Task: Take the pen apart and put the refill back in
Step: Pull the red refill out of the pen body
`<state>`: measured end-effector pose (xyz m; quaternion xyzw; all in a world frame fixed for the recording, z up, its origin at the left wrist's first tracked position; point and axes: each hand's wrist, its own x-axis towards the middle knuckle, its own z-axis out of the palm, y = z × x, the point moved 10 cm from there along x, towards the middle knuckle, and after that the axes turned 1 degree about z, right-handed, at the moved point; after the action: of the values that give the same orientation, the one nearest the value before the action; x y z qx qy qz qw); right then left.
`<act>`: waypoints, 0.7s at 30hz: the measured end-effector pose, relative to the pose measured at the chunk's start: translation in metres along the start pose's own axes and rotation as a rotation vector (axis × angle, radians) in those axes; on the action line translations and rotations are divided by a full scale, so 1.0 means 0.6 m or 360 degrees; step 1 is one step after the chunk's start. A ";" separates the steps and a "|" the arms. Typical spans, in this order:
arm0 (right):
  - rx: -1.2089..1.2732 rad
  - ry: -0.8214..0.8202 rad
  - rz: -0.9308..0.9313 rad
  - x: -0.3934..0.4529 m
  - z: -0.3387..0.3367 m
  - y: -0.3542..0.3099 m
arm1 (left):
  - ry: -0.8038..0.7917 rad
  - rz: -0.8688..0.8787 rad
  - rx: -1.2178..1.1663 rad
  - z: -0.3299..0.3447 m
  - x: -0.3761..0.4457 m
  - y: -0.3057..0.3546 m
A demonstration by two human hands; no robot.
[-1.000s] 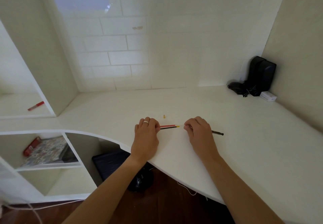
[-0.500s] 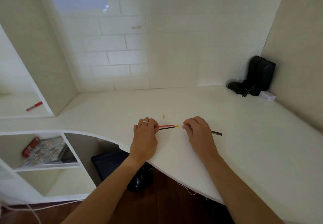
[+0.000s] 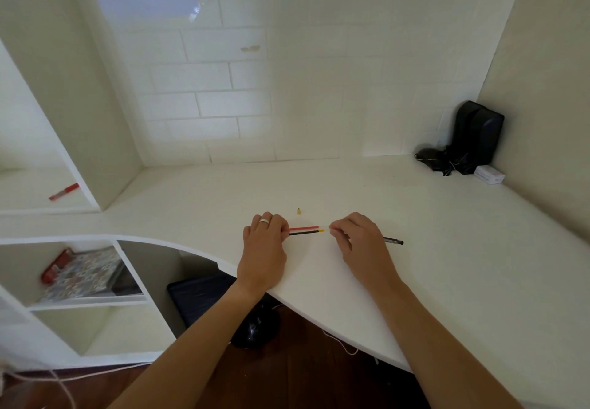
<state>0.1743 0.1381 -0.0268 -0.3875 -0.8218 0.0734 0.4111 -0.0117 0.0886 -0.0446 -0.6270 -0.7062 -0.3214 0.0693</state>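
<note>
On the white desk (image 3: 447,249), my left hand (image 3: 263,249) pinches the ends of two thin refills lying side by side: a red one (image 3: 303,228) and a black one with a yellow tip (image 3: 306,232). Both point right toward my right hand (image 3: 360,242). My right hand is closed on the dark pen barrel (image 3: 393,241), whose far end sticks out to the right. A short gap separates the yellow tip from my right fingertips. A small yellowish pen tip piece (image 3: 298,211) lies on the desk just behind the refills.
Black speakers (image 3: 475,135) with cables and a small white box (image 3: 488,175) sit in the far right corner. A red marker (image 3: 64,191) lies on the left shelf. Cubbies at lower left hold a red item and patterned book (image 3: 83,276).
Both hands have stayed nearly still. The gap between the refill tip and my right fingers is much the same.
</note>
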 end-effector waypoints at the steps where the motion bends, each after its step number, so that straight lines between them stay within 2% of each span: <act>1: 0.0003 -0.0018 -0.0012 0.000 0.001 -0.001 | 0.0002 -0.0005 0.0000 0.000 0.000 -0.001; 11: 0.0040 -0.0240 -0.0156 -0.006 0.024 -0.026 | -0.0032 0.0108 -0.0034 0.001 0.000 0.012; 13: 0.0083 -0.0281 -0.0172 -0.007 0.027 -0.033 | -0.0114 0.0255 -0.0185 0.004 -0.001 0.027; 16: 0.0149 -0.0263 -0.0159 -0.007 0.020 -0.036 | -0.0246 0.0327 -0.0473 0.005 -0.005 0.038; 21: 0.0090 -0.0204 -0.0172 -0.004 0.014 -0.036 | -0.0216 0.0338 -0.0592 0.004 -0.007 0.037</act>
<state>0.1566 0.1230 -0.0243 -0.3253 -0.8638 0.0988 0.3718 0.0106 0.0864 -0.0408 -0.7199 -0.5679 -0.3941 -0.0618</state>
